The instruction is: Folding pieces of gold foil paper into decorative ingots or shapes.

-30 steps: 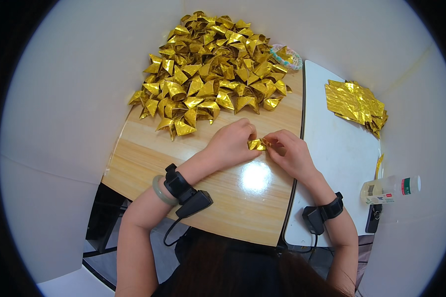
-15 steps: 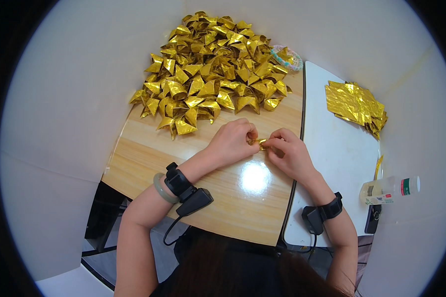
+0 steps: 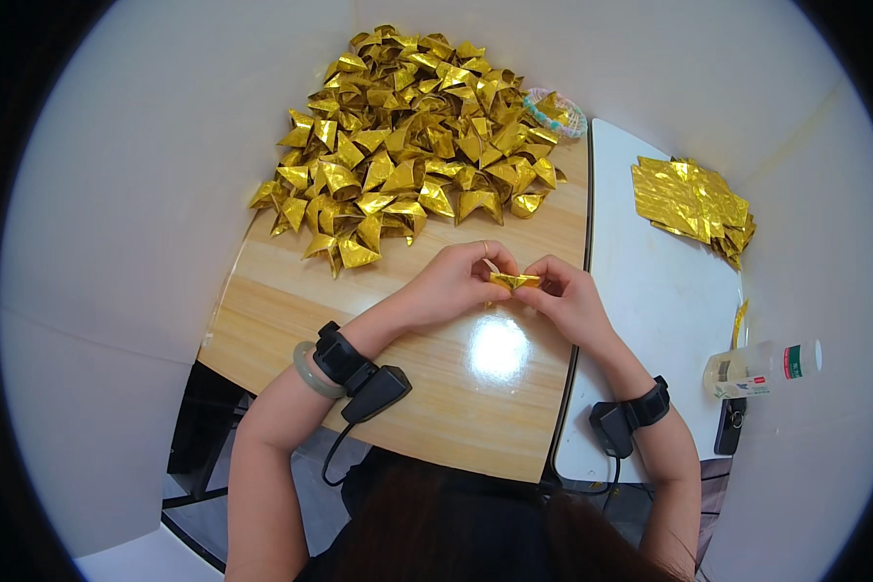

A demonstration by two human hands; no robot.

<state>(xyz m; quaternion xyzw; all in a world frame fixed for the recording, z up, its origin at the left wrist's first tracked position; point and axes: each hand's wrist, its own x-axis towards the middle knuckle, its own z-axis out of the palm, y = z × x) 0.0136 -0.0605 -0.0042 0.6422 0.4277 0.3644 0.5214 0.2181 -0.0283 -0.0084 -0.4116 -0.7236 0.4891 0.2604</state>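
Between my two hands is a small folded piece of gold foil paper (image 3: 514, 280), held up off the wood-grain table. My left hand (image 3: 459, 281) pinches its left end between thumb and fingers. At its right end, my right hand (image 3: 564, 294) grips it the same way. Fingers cover both ends, so only the middle of the fold shows. Beyond the hands spreads a large heap of folded gold paper ingots (image 3: 398, 145). A stack of flat gold foil sheets (image 3: 694, 202) lies to the right on the white table.
The wood-grain table (image 3: 291, 320) butts against a white table (image 3: 630, 281) along a dark edge. A clear plastic bottle (image 3: 761, 370) lies on its side at the right, near a dark phone (image 3: 730, 427). A woven ring-shaped item (image 3: 556, 114) sits by the heap. Pale walls surround the tables.
The folded gold paper has been turned and now shows wider between the fingers. Both hands have shifted slightly, with thumbs and fingers now at its two ends. The heap and sheet stack stay put.
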